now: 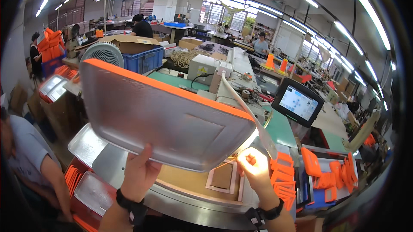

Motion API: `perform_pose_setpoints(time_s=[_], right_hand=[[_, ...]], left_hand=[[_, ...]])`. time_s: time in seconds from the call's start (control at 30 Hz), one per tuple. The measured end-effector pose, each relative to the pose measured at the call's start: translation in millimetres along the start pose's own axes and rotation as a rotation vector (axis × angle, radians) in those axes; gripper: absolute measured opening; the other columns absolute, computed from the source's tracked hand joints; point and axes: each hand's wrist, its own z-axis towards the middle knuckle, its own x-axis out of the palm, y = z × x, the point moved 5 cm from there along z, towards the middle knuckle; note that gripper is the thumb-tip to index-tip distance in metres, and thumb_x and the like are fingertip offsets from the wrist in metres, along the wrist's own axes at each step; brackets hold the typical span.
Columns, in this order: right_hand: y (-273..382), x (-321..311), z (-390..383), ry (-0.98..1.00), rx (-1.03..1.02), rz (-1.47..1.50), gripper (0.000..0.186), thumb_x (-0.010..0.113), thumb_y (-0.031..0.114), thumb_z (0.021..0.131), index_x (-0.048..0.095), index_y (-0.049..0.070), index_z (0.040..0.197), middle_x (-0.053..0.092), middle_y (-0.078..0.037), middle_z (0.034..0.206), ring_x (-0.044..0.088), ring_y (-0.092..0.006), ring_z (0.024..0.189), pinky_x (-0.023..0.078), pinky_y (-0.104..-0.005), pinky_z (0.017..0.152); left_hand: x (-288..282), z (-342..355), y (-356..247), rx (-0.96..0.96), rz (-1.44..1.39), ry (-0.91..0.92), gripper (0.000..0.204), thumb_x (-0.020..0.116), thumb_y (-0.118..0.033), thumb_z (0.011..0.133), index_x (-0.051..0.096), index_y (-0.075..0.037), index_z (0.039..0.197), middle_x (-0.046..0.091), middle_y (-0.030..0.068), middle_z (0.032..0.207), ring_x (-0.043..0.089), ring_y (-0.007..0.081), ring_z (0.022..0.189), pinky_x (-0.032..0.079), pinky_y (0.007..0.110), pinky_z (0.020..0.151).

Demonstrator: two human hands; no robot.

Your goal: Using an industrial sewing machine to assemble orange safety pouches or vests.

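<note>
My left hand (141,172) grips the lower edge of a large silver-faced panel (159,116) with rounded corners and an orange rim, its thumb on the silver face and its other fingers partly hidden. The panel is tilted up above the work plate. At its lower right corner my right hand (253,163) is closed in a pinch under bright lamp light. A thin orange thread (226,163) runs to its fingertips; glare blurs the grip. Below lies a tan template board (185,185) with a framed rectangle. Behind the panel stands a sewing machine (241,88), partly hidden.
A control screen (297,102) stands right of the machine. Orange frames (283,180) are stacked at the right, beside orange pieces (329,176) in a bin. Silver panels (92,191) lie at the left, near a seated person (32,159). A fan (103,54) and blue crate (144,60) stand behind.
</note>
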Motion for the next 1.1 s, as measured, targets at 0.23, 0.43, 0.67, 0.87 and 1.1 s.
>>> perform_pose_setpoints(time_s=[0.23,0.43,0.67,0.87,1.1], right_hand=[[-21.8,-15.0,9.2,-0.134,-0.231,-0.061,0.008,0.06,0.004,0.094,0.059,0.002,0.087,0.052,0.004,0.071,0.044,-0.0022,0.061,0.035,-0.0181,0.056],[-50.4,-18.0,15.4,-0.176,-0.174,-0.102,0.007,0.061,0.007,0.094,0.057,0.004,0.089,0.047,0.007,0.069,0.036,-0.0011,0.058,0.03,-0.0189,0.052],[-46.8,21.6,-11.5,0.315,0.191,-0.129,0.015,0.063,0.018,0.094,0.064,0.004,0.099,0.053,0.004,0.069,0.045,-0.0052,0.058,0.038,-0.0237,0.052],[-10.7,83.4,-31.3,0.492,-0.107,-0.606,0.047,0.069,0.016,0.089,0.054,-0.001,0.131,0.062,-0.01,0.105,0.056,-0.0105,0.064,0.047,-0.0256,0.059],[-16.8,142.2,-10.4,0.545,0.373,0.238,0.049,0.063,0.02,0.096,0.044,-0.002,0.135,0.06,-0.01,0.116,0.064,-0.0161,0.074,0.053,-0.0283,0.065]], left_hand=[[-12.5,18.5,27.2,-0.087,-0.087,-0.108,0.031,0.062,-0.005,0.094,0.055,-0.01,0.124,0.062,0.0022,0.115,0.061,0.0168,0.108,0.053,0.032,0.089],[-29.7,24.1,41.5,-0.075,-0.112,-0.146,0.03,0.06,-0.005,0.095,0.054,-0.01,0.125,0.063,0.0029,0.115,0.061,0.0189,0.11,0.053,0.036,0.093],[-46.3,9.0,1.0,-0.021,-0.142,-0.224,0.029,0.057,-0.006,0.097,0.054,-0.011,0.125,0.062,0.0047,0.118,0.059,0.0218,0.115,0.052,0.042,0.099],[-39.3,-16.3,-14.3,0.017,-0.042,-0.354,0.04,0.055,-0.005,0.096,0.045,-0.01,0.135,0.055,0.0089,0.13,0.054,0.0282,0.123,0.047,0.05,0.104],[-52.6,-34.4,-18.7,0.045,0.03,-0.413,0.043,0.055,-0.005,0.097,0.041,-0.002,0.137,0.055,0.0155,0.13,0.058,0.0306,0.117,0.051,0.051,0.099]])
